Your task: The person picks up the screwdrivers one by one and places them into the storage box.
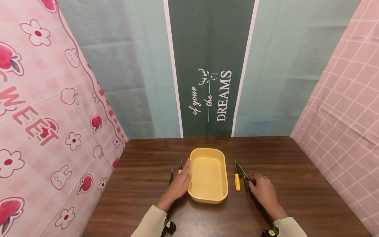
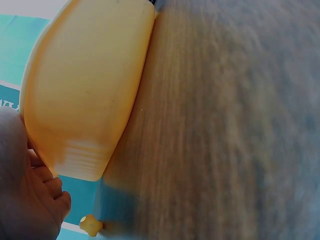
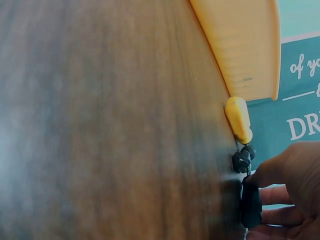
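Observation:
A yellow rectangular plastic tray stands in the middle of the wooden table. My left hand touches its left wall with fairly straight fingers; in the left wrist view the tray's outer side fills the upper left. Right of the tray, my right hand pinches the black handle of a screwdriver, whose thin shaft slants toward the back left. Beside it lie a yellow-handled screwdriver and another black-handled tool, partly overlapped by the shaft.
Left of the tray lie a black screwdriver and a yellow-and-black screwdriver, the latter partly hidden by my left hand. A printed cloth hangs behind the table. Pink cloths flank both sides.

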Demonstrator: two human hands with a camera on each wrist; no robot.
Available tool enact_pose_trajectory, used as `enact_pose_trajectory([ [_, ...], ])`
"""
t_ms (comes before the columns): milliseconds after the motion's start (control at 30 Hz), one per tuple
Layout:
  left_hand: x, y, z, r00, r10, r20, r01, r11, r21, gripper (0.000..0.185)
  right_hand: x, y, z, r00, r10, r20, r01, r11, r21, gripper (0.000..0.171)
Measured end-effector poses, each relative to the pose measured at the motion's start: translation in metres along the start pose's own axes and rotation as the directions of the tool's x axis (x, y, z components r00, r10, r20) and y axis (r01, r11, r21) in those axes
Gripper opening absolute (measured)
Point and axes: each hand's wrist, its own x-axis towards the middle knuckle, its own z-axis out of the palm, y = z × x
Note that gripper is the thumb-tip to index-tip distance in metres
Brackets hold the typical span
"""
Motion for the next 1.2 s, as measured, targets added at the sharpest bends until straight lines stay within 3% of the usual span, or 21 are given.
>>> enact_pose_trajectory([
  [267, 0.001, -0.002, 0.001, 1.000, -0.011, 0.004, 0.011, 1.000, -0.017, 0.056, 0.001, 0.000, -0.003, 1.000, -0.009, -0.019, 0.008, 1.000, -0.024, 0.014],
  [567, 0.003, -0.002, 0.002, 0.997, -0.016, -0.075, 0.009, 0.996, -0.084, 0.054, 0.004, -0.003, -0.006, 1.000, -0.003, -0.005, 0.003, 1.000, -0.003, 0.015],
  [1200, 0.004, 0.001, 0.000, 0.997, -0.006, -0.078, -0.001, 0.996, -0.089, 0.054, 0.010, -0.003, -0.011, 0.997, 0.062, 0.047, -0.062, 0.998, -0.001, 0.017],
])
